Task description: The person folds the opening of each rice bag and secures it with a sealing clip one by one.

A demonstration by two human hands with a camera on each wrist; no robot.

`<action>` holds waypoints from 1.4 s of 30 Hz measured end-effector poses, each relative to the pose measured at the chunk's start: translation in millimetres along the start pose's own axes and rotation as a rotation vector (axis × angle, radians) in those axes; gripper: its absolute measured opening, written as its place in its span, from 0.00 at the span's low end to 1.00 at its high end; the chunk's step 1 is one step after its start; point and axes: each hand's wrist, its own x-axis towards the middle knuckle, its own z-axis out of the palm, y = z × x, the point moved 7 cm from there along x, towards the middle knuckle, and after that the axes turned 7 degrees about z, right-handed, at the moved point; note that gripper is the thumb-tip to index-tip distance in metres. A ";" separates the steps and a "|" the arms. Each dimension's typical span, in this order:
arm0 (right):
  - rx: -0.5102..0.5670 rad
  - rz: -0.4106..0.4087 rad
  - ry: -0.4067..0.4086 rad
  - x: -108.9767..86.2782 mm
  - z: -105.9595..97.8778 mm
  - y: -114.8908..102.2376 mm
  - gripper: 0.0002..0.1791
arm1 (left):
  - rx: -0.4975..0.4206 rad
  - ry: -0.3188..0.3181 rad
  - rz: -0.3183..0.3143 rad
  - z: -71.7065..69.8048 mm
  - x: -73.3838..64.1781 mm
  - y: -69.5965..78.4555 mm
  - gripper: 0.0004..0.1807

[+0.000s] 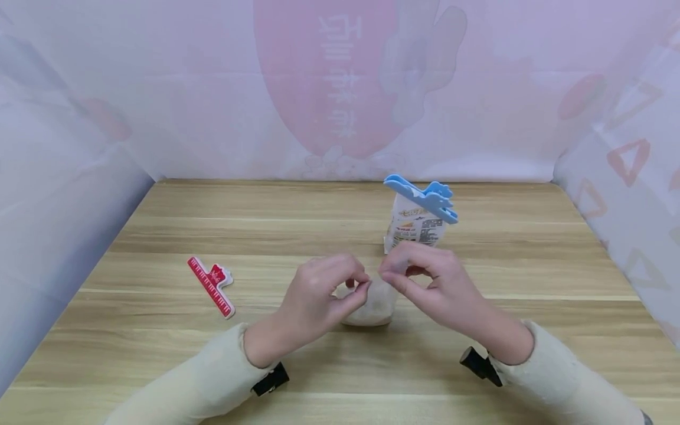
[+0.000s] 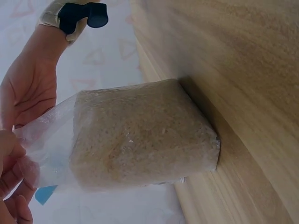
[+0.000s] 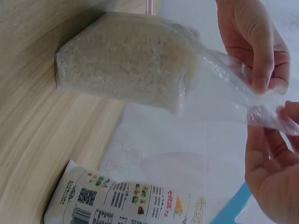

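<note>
A clear plastic bag of rice (image 1: 372, 308) stands upright on the table between the two hands. Its grains fill the lower part, and the thin see-through top is drawn up, as the right wrist view of the rice bag (image 3: 126, 60) shows. My left hand (image 1: 324, 292) pinches one side of the bag's top edge between thumb and fingers. On the opposite side, my right hand (image 1: 438, 283) pinches that edge too. Just behind stands a printed white package (image 1: 417, 227), with a blue sealing clip (image 1: 422, 198) across its top.
A red and white sealing clip (image 1: 211, 287) lies on the wooden table (image 1: 159, 366), left of the hands. Printed white sheets (image 1: 212, 88) wall in the table at the back and both sides.
</note>
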 end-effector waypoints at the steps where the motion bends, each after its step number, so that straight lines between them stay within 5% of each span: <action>1: 0.001 0.023 0.012 0.4 0.9 0.1 0.12 | 0.011 0.003 0.009 0.2 -0.2 0.3 0.10; 13: -0.140 0.167 0.154 4.8 5.2 -2.8 0.12 | 0.091 0.050 0.077 -0.8 -1.7 3.7 0.09; 23: -0.179 0.276 0.063 -0.1 3.5 -3.5 0.03 | 0.114 0.040 0.103 0.6 -2.4 3.9 0.10; 42: -0.150 0.390 -0.003 -3.1 3.6 5.1 0.09 | 0.183 -0.048 0.130 2.3 -16.7 1.2 0.09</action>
